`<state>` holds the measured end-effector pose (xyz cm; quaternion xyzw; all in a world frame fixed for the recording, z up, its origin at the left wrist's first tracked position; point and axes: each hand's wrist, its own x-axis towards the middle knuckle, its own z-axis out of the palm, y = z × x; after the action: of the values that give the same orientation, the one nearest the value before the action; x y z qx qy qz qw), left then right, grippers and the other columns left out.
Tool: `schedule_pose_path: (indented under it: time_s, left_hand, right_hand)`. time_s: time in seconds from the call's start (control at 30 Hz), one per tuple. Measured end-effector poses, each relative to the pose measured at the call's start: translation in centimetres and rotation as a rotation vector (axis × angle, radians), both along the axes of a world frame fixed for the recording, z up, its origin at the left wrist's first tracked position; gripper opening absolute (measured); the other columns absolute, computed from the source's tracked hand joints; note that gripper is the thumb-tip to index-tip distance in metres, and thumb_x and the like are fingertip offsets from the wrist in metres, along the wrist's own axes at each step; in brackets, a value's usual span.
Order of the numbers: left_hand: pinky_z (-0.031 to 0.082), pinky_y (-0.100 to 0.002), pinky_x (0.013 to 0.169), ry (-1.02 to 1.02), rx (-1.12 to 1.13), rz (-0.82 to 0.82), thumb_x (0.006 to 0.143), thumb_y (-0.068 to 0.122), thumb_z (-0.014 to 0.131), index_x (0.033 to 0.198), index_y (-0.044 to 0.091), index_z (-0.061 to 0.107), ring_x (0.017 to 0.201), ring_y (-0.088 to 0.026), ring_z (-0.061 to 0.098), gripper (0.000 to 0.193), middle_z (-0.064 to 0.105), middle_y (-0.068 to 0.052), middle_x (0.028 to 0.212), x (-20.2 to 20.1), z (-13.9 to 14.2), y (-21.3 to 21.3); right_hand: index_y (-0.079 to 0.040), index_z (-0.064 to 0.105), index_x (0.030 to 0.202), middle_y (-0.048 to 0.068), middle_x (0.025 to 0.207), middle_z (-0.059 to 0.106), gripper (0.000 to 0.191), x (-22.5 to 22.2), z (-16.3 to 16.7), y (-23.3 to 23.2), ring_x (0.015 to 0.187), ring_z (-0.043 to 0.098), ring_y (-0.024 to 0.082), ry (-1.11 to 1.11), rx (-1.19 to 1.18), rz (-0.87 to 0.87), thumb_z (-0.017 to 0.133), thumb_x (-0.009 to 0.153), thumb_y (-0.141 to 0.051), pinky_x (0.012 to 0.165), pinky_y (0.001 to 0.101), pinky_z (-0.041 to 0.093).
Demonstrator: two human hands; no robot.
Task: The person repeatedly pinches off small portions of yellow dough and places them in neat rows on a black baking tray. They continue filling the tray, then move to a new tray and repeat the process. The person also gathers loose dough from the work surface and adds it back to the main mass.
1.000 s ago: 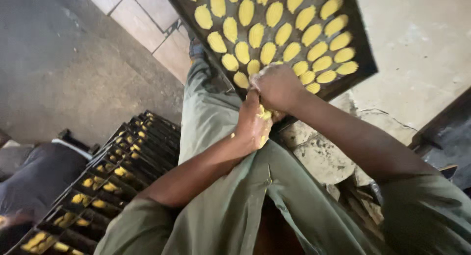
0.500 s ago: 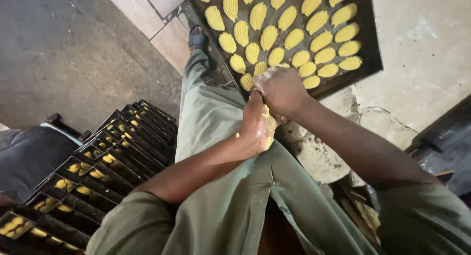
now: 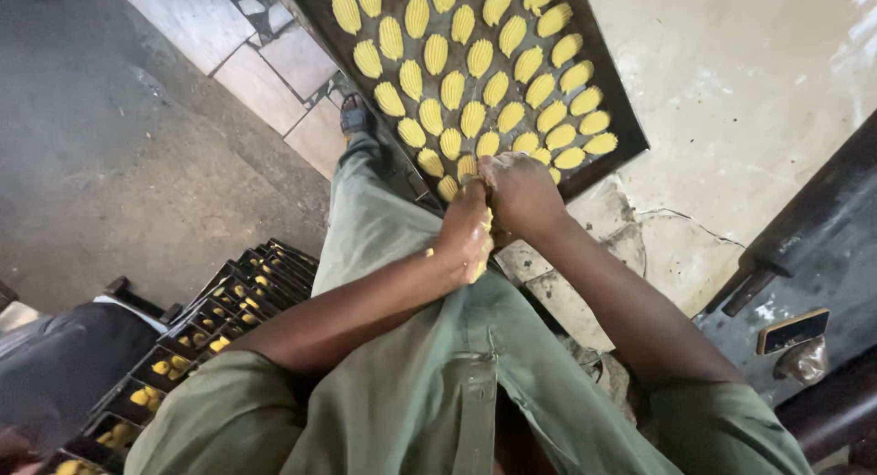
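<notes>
A dark baking tray (image 3: 621,128) lies in front of me, covered with rows of yellow ridged dough pieces (image 3: 473,119). My left hand (image 3: 466,233) is closed on a lump of yellow dough (image 3: 481,267) just below the tray's near edge. My right hand (image 3: 521,194) presses against the left one, fingers curled at the same dough, next to the nearest pieces on the tray. Both forearms reach out over my green trousers (image 3: 411,384).
A stack of dark trays (image 3: 215,315) with yellow pieces stands at the lower left. The floor is grey concrete at the left and pale, cracked slab (image 3: 731,82) at the right. A dark metal frame (image 3: 804,247) runs along the right edge. My shoe (image 3: 354,117) rests beside the tray.
The camera view has shifted a little, so the tray shows more fully. My hands stay pressed together on the dough at the tray's near edge.
</notes>
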<state>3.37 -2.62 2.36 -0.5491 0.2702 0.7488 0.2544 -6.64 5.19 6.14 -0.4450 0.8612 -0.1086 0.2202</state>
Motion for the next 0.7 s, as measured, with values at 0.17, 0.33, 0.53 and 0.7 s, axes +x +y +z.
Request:
schedule_pose_path:
  time_s: [0.17,0.33,0.53,0.7]
  left_hand:
    - [0.030,-0.033,0.035,0.223,-0.001,0.201,0.103,0.036,0.043,0.096,0.014,0.055,0.042,-0.015,0.042,0.027,0.049,-0.002,0.060,-2.3,1.8,-7.4]
    - [0.043,-0.031,0.049,0.367,-0.069,0.430,0.105,0.029,0.042,0.095,0.007,0.060,0.058,-0.014,0.055,0.029,0.062,-0.004,0.076,-7.4,0.6,-16.2]
    - [0.043,-0.030,0.054,0.270,-0.150,0.574,0.105,0.034,0.043,0.097,0.010,0.060,0.063,-0.011,0.051,0.030,0.057,0.000,0.078,-12.6,-1.4,-23.3]
    - [0.038,-0.033,0.049,0.105,-0.077,0.669,0.102,0.038,0.041,0.091,0.012,0.057,0.058,-0.013,0.045,0.033,0.050,0.000,0.072,-13.1,-0.6,-23.4]
  right_hand:
    - [0.005,0.062,0.121,0.026,0.106,0.070,0.054,-4.1,1.2,-4.0,0.100,0.067,0.044,-0.130,-0.061,0.234,0.067,0.073,-0.019,0.088,0.0541,0.051]
    - [-0.003,0.066,0.117,0.022,0.105,0.071,0.035,-10.3,0.2,-14.0,0.103,0.067,0.042,-0.082,-0.009,0.222,0.065,0.085,-0.014,0.089,0.0520,0.052]
    - [-0.006,0.070,0.097,0.017,0.088,0.069,0.014,-15.2,-5.7,-25.4,0.085,0.066,0.039,-0.118,-0.093,0.204,0.067,0.086,-0.015,0.078,0.0519,0.051]
    - [-0.007,0.067,0.088,0.015,0.080,0.066,0.015,-13.9,-7.2,-26.6,0.081,0.066,0.037,-0.005,-0.120,0.250,0.071,0.081,-0.019,0.071,0.0506,0.050]
